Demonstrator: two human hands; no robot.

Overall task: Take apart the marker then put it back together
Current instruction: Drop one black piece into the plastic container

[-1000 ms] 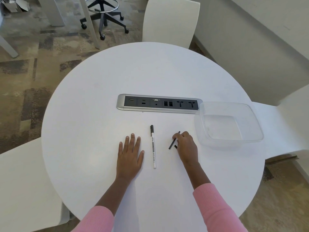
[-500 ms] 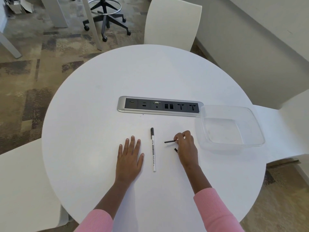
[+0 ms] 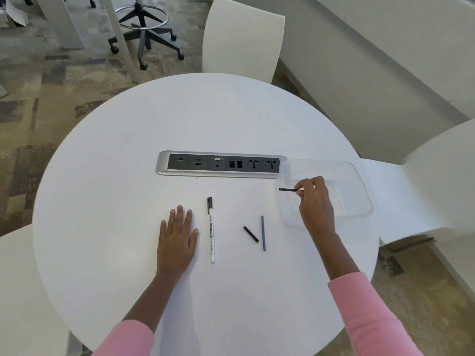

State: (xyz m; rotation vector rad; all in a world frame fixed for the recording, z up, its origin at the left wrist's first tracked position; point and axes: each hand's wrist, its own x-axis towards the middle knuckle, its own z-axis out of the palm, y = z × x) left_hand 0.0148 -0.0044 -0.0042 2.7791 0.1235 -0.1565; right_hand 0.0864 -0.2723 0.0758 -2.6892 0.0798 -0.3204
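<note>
A white whiteboard marker (image 3: 211, 232) with a black cap lies lengthwise on the round white table (image 3: 128, 155). My left hand (image 3: 177, 237) rests flat and open just left of it. Right of the marker lie a short black piece (image 3: 251, 234) and a long thin grey rod (image 3: 263, 233), close together. My right hand (image 3: 316, 201) is raised over the left part of the clear plastic container (image 3: 359, 191) and pinches a thin black stick (image 3: 288, 189) that points left over the container's rim.
A silver power and data strip (image 3: 221, 164) is set into the table behind the parts. White chairs stand at the far side (image 3: 241, 37), at the right (image 3: 437, 176) and at the near left. An office stool base (image 3: 144, 34) is on the carpet beyond.
My right hand has lifted the thin black stick from beside the marker and carried it right, over the container. The short black piece and the grey rod now lie uncovered. The left hand stayed put.
</note>
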